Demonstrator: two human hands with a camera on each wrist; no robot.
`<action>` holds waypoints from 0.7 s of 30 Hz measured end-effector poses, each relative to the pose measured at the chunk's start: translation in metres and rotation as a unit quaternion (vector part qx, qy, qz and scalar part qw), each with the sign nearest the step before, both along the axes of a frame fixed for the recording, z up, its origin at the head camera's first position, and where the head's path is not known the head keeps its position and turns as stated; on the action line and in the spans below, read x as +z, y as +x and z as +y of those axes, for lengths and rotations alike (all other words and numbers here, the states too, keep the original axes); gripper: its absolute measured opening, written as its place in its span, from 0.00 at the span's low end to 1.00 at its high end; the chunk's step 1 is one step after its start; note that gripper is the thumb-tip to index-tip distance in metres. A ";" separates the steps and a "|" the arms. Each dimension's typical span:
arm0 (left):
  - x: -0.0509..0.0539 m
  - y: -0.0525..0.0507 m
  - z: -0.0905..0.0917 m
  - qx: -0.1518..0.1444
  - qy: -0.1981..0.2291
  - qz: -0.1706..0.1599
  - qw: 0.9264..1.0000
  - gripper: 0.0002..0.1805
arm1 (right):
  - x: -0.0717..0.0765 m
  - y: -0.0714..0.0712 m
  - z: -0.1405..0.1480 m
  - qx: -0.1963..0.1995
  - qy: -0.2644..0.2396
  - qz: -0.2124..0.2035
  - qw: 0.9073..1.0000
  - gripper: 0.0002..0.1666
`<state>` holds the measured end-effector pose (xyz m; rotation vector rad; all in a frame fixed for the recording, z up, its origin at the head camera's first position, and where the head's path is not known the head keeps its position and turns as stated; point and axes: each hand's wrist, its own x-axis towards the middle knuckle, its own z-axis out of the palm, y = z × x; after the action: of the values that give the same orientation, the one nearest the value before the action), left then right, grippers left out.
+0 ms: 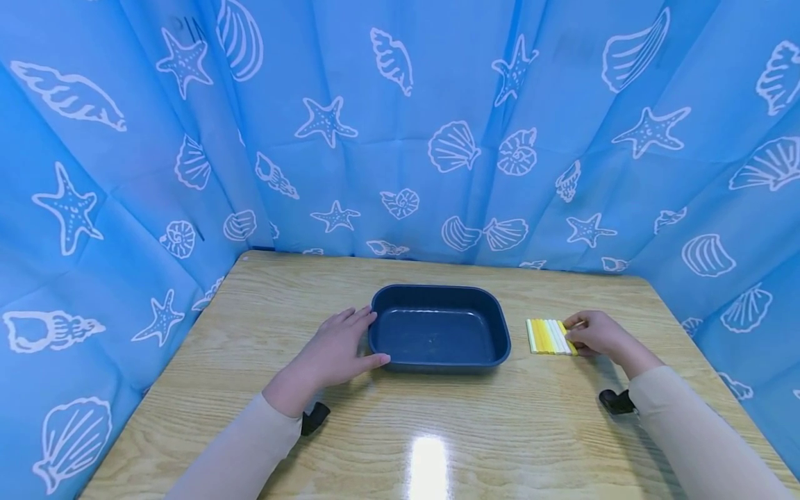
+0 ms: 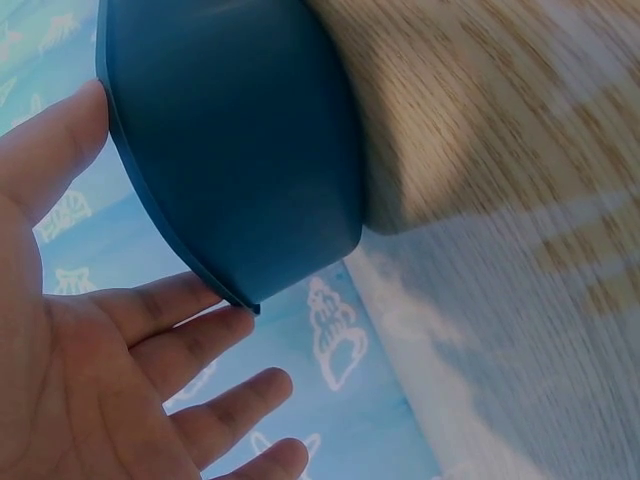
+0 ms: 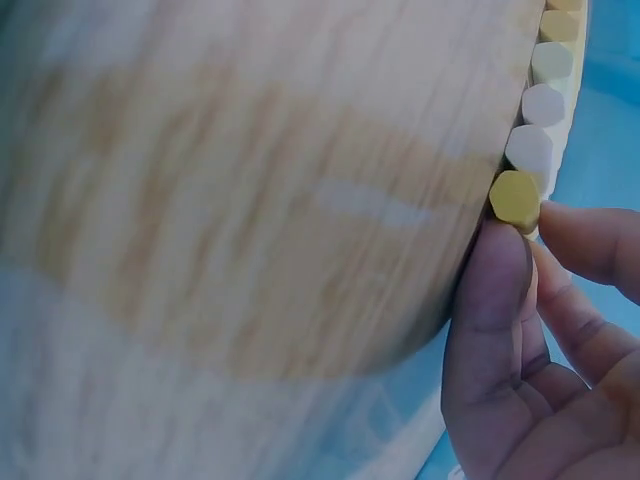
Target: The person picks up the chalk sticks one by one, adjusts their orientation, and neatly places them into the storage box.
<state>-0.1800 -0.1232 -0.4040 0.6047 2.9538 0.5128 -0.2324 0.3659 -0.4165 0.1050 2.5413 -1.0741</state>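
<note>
A dark blue rectangular basin (image 1: 431, 337) stands upright on the table in the head view. My left hand (image 1: 337, 347) rests at its left side, thumb and fingertips touching the rim, fingers spread and fairly straight; the left wrist view shows the basin's outer wall (image 2: 240, 150) beside the palm. To the basin's right lies a flat row of chalk sticks (image 1: 545, 337), yellow, white and pale green, side by side. At the row's right end my right hand (image 1: 596, 332) pinches the outermost yellow chalk stick (image 3: 515, 198), which still lies against its white neighbour (image 3: 530, 148).
The wooden table (image 1: 350, 444) carries the basin and the chalk. Behind it and at both sides hangs a blue curtain (image 1: 375, 173) printed with white shells and starfish. Black wrist pieces (image 1: 615, 401) show under both sleeves.
</note>
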 end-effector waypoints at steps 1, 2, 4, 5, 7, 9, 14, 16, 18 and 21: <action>0.000 0.000 0.000 0.000 0.000 0.000 1.000 0.48 | 0.000 0.000 0.000 -0.002 0.000 0.000 1.000 0.27; 0.000 0.000 0.000 0.000 -0.001 0.001 1.000 0.48 | 0.000 -0.001 0.000 -0.004 0.001 0.000 1.000 0.27; 0.000 0.000 0.000 0.000 -0.001 0.001 1.000 0.48 | -0.001 -0.001 0.000 -0.011 0.001 -0.001 1.000 0.26; 0.000 0.000 0.000 0.000 -0.001 0.000 1.000 0.48 | -0.001 -0.001 0.000 -0.013 0.002 -0.001 1.000 0.26; 0.000 0.001 0.000 0.000 -0.001 0.001 1.000 0.48 | -0.001 -0.001 0.000 -0.018 0.003 0.000 1.000 0.26; 0.000 0.000 0.000 -0.001 -0.002 0.001 1.000 0.48 | -0.001 0.000 0.000 -0.022 0.002 -0.001 1.000 0.26; 0.000 0.000 0.001 -0.002 -0.009 0.003 1.000 0.48 | 0.000 0.001 0.000 -0.025 0.003 0.003 1.000 0.26; 0.001 0.000 0.001 -0.002 -0.008 0.003 1.000 0.48 | 0.001 0.001 0.000 -0.023 0.006 0.006 1.000 0.27; 0.001 0.000 0.000 -0.002 -0.008 0.003 1.000 0.48 | 0.001 0.001 0.000 -0.023 0.014 0.008 1.000 0.27; 0.001 0.000 0.001 -0.001 -0.010 0.001 1.000 0.48 | 0.000 0.001 0.000 -0.019 0.027 0.010 0.999 0.28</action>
<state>-0.1799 -0.1224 -0.4033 0.6055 2.9572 0.4833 -0.2317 0.3662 -0.4163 0.1580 2.5957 -1.0256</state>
